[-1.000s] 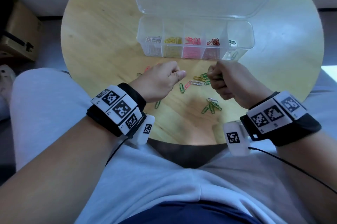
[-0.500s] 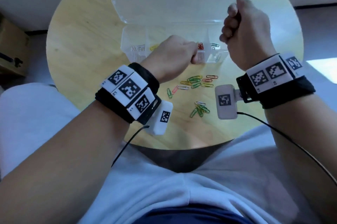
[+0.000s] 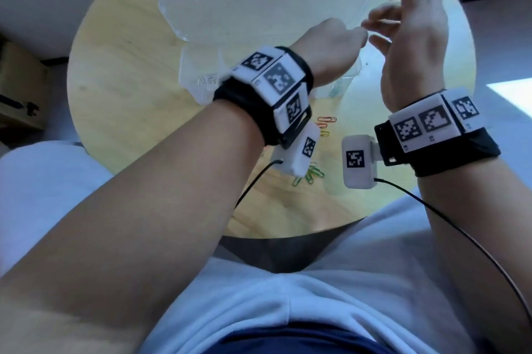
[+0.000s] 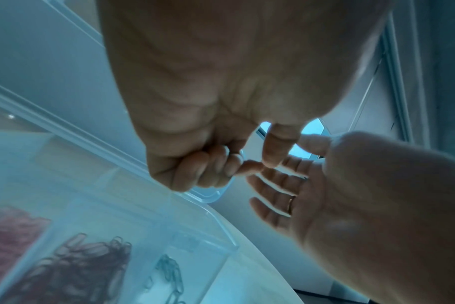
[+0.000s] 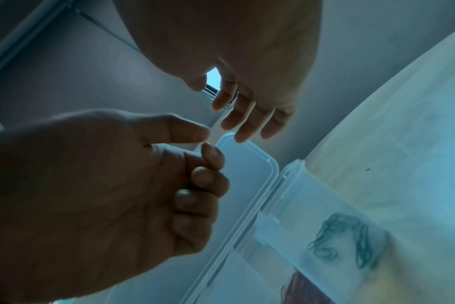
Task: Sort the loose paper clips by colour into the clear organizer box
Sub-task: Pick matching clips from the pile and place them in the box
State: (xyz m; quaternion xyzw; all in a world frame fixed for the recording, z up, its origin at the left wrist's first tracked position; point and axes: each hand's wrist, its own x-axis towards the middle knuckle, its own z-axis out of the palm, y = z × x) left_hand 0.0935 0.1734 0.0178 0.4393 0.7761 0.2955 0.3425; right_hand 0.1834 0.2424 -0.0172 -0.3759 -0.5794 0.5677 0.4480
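The clear organizer box (image 3: pixel 198 88) stands open on the round wooden table (image 3: pixel 121 71), its lid (image 3: pixel 259 13) laid back. My left hand (image 3: pixel 331 45) hovers over the box's right end with fingers curled into the palm (image 4: pixel 247 166); a dark green sliver shows between them in the right wrist view (image 5: pixel 189 186). My right hand (image 3: pixel 383 25) is raised beside it, fingers spread and holding nothing (image 5: pixel 242 115). Green clips (image 5: pixel 346 236) lie in the end compartment and dark red clips (image 4: pixel 86 259) in the one beside it. Loose clips (image 3: pixel 326 120) lie near my wrists.
A small pile of green clips (image 3: pixel 312 173) lies near the table's front edge, partly under my left wrist camera. White clips (image 3: pixel 207 78) sit in the box's left compartment. A cardboard box (image 3: pixel 17 88) stands on the floor at the left.
Both hands rose from the loose clips to the box. My left hand moved right over the box's end. My right hand went from a fist to spread fingers.
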